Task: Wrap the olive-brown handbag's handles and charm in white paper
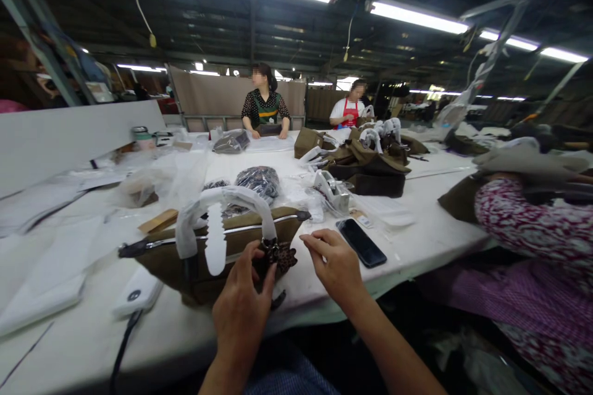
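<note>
An olive-brown handbag [241, 236] with a silver zipper lies in front of me, its handle [189, 231] wrapped in white padding. A white toothed strip [215, 241] hangs from the handle. By the handle's right base dangles a dark leopard-patterned bag charm [286, 257]. My left hand [243, 299] is curled at the charm, thumb and fingers closed on its near side. To the right of the bag, my right hand [336, 264] is apart from it, fingertips pinched together. Whatever the pinch may hold is too small to make out.
A black phone [361, 242] lies right of my right hand. Behind the bag are a tape dispenser [332, 192] and a plastic-wrapped bundle [258, 185]. A white corded device [138, 291] sits at left. More olive bags [365, 160] are piled farther back. A co-worker's patterned sleeve [532, 216] is at right.
</note>
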A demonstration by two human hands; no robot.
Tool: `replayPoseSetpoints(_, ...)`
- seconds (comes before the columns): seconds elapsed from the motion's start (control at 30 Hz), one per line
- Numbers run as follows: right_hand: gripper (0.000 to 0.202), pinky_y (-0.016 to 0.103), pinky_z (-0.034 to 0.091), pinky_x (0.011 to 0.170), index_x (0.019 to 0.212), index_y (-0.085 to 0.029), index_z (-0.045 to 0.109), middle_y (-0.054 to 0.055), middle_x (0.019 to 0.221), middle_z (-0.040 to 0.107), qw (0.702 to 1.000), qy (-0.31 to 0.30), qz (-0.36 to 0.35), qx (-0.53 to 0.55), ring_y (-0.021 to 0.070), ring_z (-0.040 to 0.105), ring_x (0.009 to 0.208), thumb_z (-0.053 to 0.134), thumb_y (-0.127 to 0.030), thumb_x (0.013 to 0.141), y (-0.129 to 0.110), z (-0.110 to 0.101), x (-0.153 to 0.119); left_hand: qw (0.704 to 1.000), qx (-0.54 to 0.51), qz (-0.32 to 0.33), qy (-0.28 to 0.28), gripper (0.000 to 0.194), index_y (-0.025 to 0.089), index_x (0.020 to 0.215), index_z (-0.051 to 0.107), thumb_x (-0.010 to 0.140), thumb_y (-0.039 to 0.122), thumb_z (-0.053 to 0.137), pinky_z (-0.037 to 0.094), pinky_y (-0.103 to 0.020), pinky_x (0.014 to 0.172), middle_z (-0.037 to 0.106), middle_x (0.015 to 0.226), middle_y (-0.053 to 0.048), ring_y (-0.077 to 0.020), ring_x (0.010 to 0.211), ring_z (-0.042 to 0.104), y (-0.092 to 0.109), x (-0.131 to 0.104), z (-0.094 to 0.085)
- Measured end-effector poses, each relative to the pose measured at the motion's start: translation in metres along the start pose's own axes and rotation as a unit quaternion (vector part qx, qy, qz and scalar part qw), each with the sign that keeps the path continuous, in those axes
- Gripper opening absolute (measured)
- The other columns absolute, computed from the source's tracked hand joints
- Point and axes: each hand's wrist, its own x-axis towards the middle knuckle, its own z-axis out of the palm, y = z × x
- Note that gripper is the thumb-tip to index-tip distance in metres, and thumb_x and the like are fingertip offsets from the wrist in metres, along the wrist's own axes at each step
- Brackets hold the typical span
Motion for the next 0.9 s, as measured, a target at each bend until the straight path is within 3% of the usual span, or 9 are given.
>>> replayPoseSetpoints(0.23, 0.026, 0.03, 0.05, 0.086, 0.111, -0.026, 0.076, 0.006, 0.097, 0.07, 1.0, -0.01, -0.003, 0.018, 0.0197, 0.062, 0.093, 0.055, -0.017, 0.098, 0.001, 0.002, -0.002, 1.0, -0.01, 0.005, -0.01, 0.044, 0.029, 0.138, 0.041, 0.097, 0.033, 0.057, 0.052, -0.029, 0.07, 0.067, 0.113, 0.0, -0.0173, 0.085, 0.067, -0.001, 0.0, -0.001)
replayPoseSetpoints(0.5, 0.026, 0.029, 0.05, 0.085, 0.111, -0.027, 0.077, 0.006, 0.098, 0.07, 0.998, -0.012, 0.02, 0.059, 0.0191, 0.063, 0.094, 0.056, -0.018, 0.097, 0.005, 0.004, 0.0, 0.999, 0.028, 0.039, 0.023, 0.044, 0.028, 0.139, 0.042, 0.098, 0.036, 0.057, 0.051, -0.026, 0.063, 0.069, 0.11, -0.001, -0.0173, 0.082, 0.069, -0.005, 0.0, 0.004)
replayPoseSetpoints(0.9, 0.025, 0.028, 0.051, 0.084, 0.109, -0.027, 0.077, 0.004, 0.096, 0.072, 0.996, -0.039, 0.015, 0.079, 0.0191, 0.064, 0.092, 0.058, -0.017, 0.096, -0.002, 0.013, 0.0, 0.999, 0.017, 0.038, 0.027, 0.045, 0.027, 0.14, 0.043, 0.097, 0.032, 0.058, 0.051, -0.026, 0.065, 0.071, 0.109, 0.0, -0.0168, 0.081, 0.069, -0.01, 0.0, 0.008)
